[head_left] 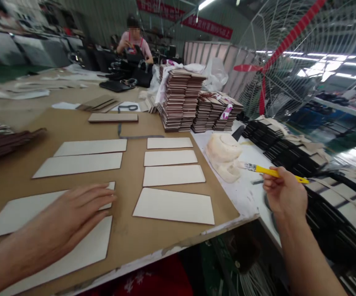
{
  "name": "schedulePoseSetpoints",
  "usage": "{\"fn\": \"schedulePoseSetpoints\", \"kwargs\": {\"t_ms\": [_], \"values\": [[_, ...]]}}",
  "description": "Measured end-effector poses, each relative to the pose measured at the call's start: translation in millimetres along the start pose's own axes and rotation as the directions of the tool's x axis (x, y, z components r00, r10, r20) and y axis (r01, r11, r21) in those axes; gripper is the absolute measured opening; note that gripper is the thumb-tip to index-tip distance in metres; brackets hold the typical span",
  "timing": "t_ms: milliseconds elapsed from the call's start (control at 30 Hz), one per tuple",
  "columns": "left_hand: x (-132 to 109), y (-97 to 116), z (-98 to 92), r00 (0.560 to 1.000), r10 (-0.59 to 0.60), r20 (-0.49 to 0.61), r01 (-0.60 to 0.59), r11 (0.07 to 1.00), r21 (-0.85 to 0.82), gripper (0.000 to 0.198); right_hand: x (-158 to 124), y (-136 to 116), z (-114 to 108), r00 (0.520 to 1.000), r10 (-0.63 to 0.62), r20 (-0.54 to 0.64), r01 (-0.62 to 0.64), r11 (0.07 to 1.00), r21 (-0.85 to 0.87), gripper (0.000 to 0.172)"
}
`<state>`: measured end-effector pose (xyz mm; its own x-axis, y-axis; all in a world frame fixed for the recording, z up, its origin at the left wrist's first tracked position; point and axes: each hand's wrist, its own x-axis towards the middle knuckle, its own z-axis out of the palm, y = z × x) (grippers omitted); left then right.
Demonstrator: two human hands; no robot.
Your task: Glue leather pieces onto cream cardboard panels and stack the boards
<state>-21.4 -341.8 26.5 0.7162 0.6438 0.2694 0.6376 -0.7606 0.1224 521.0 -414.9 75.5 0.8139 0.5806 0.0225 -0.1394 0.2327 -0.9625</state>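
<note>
My right hand (284,193) is closed round the yellow handle of a paintbrush (273,171). The brush's bristle end touches a cream-coloured, glue-crusted lump or pot (223,152) at the right of the table. Over the left side, my left hand (82,209) lies palm down with its fingers stretched out, above or on a white panel (26,207) that it partly covers. Another white panel (85,250) lies nearer to me, partly under my forearm. Several more white panels (174,205) with dark edges lie in two columns on the brown board (125,230).
Tall stacks of panels (180,98) stand at the back. A long pale strip (113,118) lies before them. At the left is a dark reddish pile (5,139). Black pieces (267,139) line the right, below a large fan (264,68). A person (134,43) sits beyond the table.
</note>
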Motion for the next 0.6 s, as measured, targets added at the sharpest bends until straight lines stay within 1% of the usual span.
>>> {"fn": "schedulePoseSetpoints", "kwargs": {"t_ms": [67, 167, 267, 333, 400, 433, 500, 567, 600], "values": [[16, 8, 4.0, 0.997, 0.028, 0.075, -0.027, 1.000, -0.014, 0.040, -9, -4, 12, 0.998, 0.041, 0.038, -0.042, 0.999, 0.018, 0.014], [39, 25, 12.8, 0.979, 0.117, 0.169, -0.104, 0.991, -0.086, 0.041, -21, -9, 39, 0.989, 0.102, 0.109, -0.106, 0.994, 0.032, 0.014], [51, 41, 28.1, 0.965, 0.167, 0.201, -0.143, 0.982, -0.127, 0.041, -29, -10, 72, 0.971, 0.150, 0.186, -0.158, 0.987, 0.027, 0.015], [54, 50, 38.1, 0.966, 0.171, 0.194, -0.149, 0.981, -0.123, 0.038, -31, -8, 95, 0.957, 0.169, 0.237, -0.179, 0.984, 0.021, 0.015], [54, 58, 42.8, 0.968, 0.157, 0.193, -0.137, 0.984, -0.116, 0.032, -32, -3, 120, 0.938, 0.185, 0.294, -0.201, 0.979, 0.025, 0.017], [55, 61, 42.0, 0.968, 0.151, 0.199, -0.129, 0.985, -0.118, 0.028, -32, 1, 133, 0.925, 0.189, 0.329, -0.210, 0.977, 0.029, 0.017], [59, 63, 34.3, 0.961, 0.154, 0.230, -0.124, 0.983, -0.139, 0.020, -31, 12, 160, 0.899, 0.196, 0.391, -0.225, 0.974, 0.031, 0.018], [68, 58, 21.7, 0.946, 0.169, 0.277, -0.122, 0.977, -0.177, 0.017, -29, 25, 187, 0.876, 0.218, 0.430, -0.248, 0.969, 0.015, 0.019], [75, 52, 15.6, 0.941, 0.170, 0.292, -0.117, 0.975, -0.190, 0.017, -28, 32, 200, 0.866, 0.234, 0.441, -0.263, 0.965, 0.003, 0.019]]}}
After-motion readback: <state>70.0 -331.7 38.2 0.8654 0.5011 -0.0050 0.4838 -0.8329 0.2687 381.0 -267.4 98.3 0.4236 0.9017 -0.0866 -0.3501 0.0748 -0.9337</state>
